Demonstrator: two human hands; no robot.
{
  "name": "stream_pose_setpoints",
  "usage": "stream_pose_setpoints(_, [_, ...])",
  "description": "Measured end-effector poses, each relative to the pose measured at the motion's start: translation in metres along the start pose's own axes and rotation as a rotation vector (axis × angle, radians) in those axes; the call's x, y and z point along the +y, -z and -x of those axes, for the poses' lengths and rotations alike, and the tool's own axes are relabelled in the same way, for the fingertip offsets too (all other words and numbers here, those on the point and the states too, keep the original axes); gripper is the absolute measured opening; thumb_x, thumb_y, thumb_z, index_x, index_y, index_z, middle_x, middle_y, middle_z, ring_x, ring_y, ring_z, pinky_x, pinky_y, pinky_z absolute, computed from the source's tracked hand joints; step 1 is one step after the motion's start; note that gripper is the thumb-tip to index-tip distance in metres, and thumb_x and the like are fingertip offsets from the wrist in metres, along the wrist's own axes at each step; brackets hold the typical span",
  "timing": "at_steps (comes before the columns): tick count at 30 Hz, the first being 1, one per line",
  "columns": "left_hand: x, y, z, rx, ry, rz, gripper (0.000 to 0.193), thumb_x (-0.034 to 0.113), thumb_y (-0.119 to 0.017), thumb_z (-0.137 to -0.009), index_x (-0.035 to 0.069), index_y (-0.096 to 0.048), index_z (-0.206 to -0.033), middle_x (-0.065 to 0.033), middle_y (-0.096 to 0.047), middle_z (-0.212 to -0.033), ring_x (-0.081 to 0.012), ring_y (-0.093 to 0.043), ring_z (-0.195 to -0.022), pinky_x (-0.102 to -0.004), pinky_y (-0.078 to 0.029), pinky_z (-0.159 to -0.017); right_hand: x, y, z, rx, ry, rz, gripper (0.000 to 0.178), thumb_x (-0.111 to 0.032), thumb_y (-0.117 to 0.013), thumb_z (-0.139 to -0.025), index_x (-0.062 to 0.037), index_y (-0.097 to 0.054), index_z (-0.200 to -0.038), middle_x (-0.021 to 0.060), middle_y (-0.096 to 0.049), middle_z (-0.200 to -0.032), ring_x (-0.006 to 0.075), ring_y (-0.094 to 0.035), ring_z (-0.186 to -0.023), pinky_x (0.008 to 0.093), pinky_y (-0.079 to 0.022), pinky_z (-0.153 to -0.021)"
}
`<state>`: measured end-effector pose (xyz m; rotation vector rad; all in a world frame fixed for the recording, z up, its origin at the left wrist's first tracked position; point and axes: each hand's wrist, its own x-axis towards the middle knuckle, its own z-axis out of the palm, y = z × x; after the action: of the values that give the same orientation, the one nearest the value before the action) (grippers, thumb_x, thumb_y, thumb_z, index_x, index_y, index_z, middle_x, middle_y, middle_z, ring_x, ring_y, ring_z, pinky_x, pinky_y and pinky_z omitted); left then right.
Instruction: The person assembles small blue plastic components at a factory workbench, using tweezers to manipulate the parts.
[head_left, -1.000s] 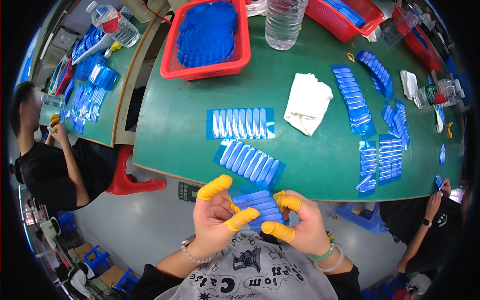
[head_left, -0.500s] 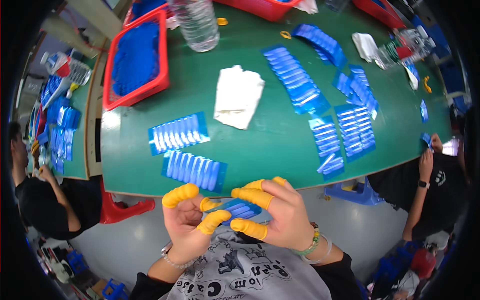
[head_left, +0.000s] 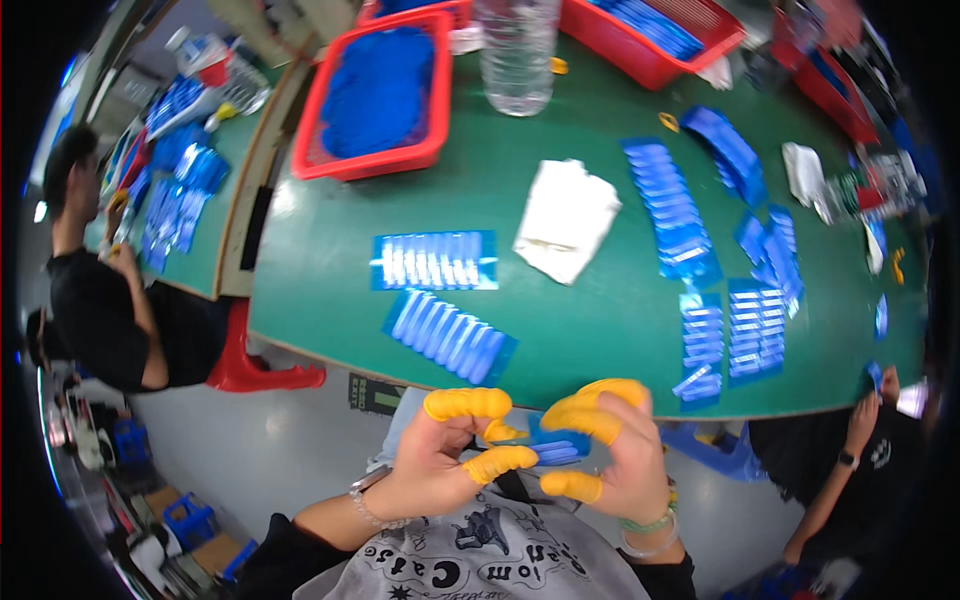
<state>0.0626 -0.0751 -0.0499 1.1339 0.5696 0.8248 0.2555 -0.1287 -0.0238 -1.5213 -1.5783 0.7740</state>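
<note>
My left hand (head_left: 450, 455), with yellow finger cots, pinches a small blue plastic sheet (head_left: 562, 450) by its left end, in front of my body below the table edge. The sheet carries a few lighter blue raised ridges. My right hand (head_left: 625, 455), also in yellow finger cots, is at the sheet's right side. Its blurred fingers curve over the far edge, while the thumb stands apart below. Just beyond my hands, a blue ridged sheet (head_left: 450, 335) lies aslant on the green table (head_left: 590, 340). A similar sheet (head_left: 433, 260) lies behind it.
Several more ridged sheets (head_left: 668, 205) lie on the right half. A folded white cloth (head_left: 567, 220) is mid-table. Red baskets (head_left: 440, 105) of blue items and a clear bottle (head_left: 518, 60) stand at the back. Co-workers sit left (head_left: 95, 310) and right (head_left: 830, 460).
The whole view has shifted, so the table and my hands appear further right. My left hand still pinches the blue sheet. The right fingers have moved slightly and are blurred.
</note>
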Motion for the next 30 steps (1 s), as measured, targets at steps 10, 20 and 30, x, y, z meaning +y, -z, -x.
stream_pose_setpoints(10, [0.001, 0.046, 0.027, 0.321, -0.187, -0.151, 0.058, -0.012, -0.068, -0.075, 0.002, -0.040, -0.124, -0.0107, -0.057, -0.105, -0.0172, -0.056, -0.094, -0.0319, -0.045, -0.087, -0.002, -0.025, -0.002, -0.103, -0.313, -0.164, 0.039, -0.021, -0.079, -0.066, -0.0072, -0.067, -0.100, -0.0008, -0.063, -0.083, 0.0182, -0.057, -0.078, 0.0310, -0.039, -0.083])
stream_pose_setpoints(20, [0.000, 0.087, 0.043, 0.396, -0.138, -0.402, 0.059, -0.008, -0.072, -0.073, 0.004, -0.039, -0.121, -0.0083, -0.057, -0.094, -0.0157, -0.056, -0.085, -0.0297, -0.046, -0.079, -0.010, -0.058, -0.029, -0.158, -0.032, -0.029, 0.042, -0.011, -0.077, -0.068, -0.0063, -0.065, -0.107, 0.0002, -0.066, -0.078, 0.0140, -0.058, -0.074, 0.0301, -0.037, -0.076])
stream_pose_setpoints(30, [0.011, 0.104, 0.031, 0.395, -0.163, -0.713, 0.048, 0.003, -0.080, -0.070, 0.001, -0.056, -0.111, -0.0069, -0.058, -0.079, -0.0150, -0.056, -0.067, -0.0252, -0.047, -0.060, -0.012, -0.073, -0.033, 0.067, -0.201, 0.068, 0.038, -0.007, -0.080, -0.064, -0.0025, -0.066, -0.099, 0.0044, -0.066, -0.080, 0.0199, -0.059, -0.078, 0.0312, -0.038, -0.075])
